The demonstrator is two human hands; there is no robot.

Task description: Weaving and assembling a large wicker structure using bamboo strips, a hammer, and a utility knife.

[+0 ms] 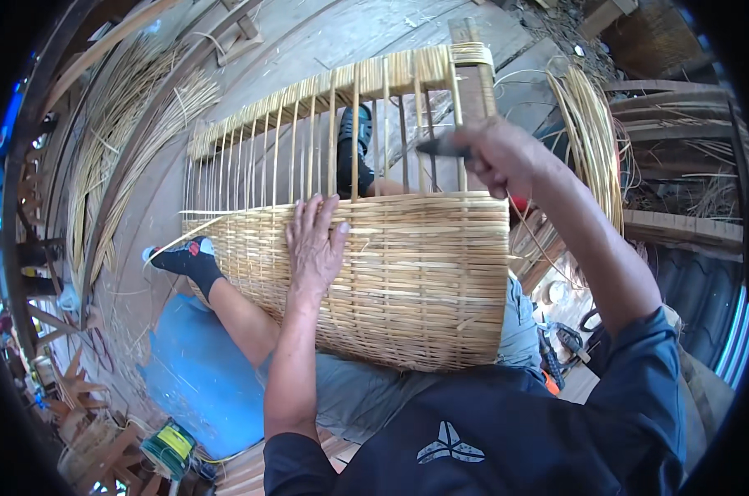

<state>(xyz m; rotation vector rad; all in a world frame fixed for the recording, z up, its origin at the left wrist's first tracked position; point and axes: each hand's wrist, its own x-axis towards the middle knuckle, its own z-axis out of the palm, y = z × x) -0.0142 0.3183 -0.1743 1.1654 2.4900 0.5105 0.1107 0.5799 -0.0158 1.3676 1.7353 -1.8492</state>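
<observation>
A pale woven rattan panel (407, 273) lies across my lap, its lower part closely woven. Bare upright stakes (295, 153) run from its weave up to a far rail (333, 95) wrapped in cane strips. My left hand (316, 236) rests flat on the woven edge, fingers spread and pointing away from me. Above the panel's right end my right hand (502, 157) is closed around a dark tool (442, 147). Its tapered end points left over the stakes; blur hides what kind of tool it is. A loose strand (184, 236) sticks out from the weave at the left.
Bundles of long cane strips lie at the left (135, 124) and right (589, 140). My foot in a dark sock (194, 258) is beside the panel's left end. A blue sheet (205, 372) covers floor at lower left, near a green and yellow spool (169, 446).
</observation>
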